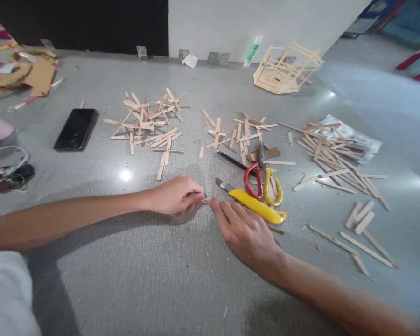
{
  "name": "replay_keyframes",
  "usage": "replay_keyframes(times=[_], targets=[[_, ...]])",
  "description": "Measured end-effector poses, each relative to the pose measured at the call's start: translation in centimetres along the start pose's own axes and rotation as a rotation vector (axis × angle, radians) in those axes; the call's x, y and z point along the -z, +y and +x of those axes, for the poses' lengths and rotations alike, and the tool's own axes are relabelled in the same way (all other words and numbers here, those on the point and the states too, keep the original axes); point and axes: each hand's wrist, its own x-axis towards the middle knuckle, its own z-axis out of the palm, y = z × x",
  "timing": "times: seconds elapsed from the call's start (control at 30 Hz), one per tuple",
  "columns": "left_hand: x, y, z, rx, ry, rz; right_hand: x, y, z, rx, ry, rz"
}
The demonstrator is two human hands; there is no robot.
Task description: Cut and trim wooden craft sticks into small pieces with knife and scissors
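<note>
My left hand (177,196) is closed in a pinch on one end of a small wooden stick piece (206,201), at the middle of the grey table. The fingers of my right hand (247,228) are pressed together at the other end of that piece. Just beyond my right hand lies a yellow utility knife (257,205), its blade pointing up and left. Scissors with one red and one yellow handle (273,187) lie behind the knife, close to a black pen (231,158). Crossed wooden sticks (143,122) are heaped beyond my left hand.
A black phone (76,129) lies at the left, near a cable (12,163). Loose sticks (336,158) and a plastic packet (362,140) are on the right. A stick frame (287,70) and a glue tube (254,50) stand at the back. Cardboard scraps (40,77) lie back left.
</note>
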Motion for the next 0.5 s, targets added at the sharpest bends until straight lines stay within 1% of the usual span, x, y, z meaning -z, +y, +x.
replay_keyframes(times=[0.27, 0.5], targets=[[0.03, -0.02, -0.04, -0.010, -0.012, 0.011, 0.07, -0.06, 0.23, -0.002, 0.022, -0.019], [0.06, 0.42, 0.01, 0.006, -0.014, -0.018, -0.19, -0.16, -0.21, -0.050, 0.057, -0.012]])
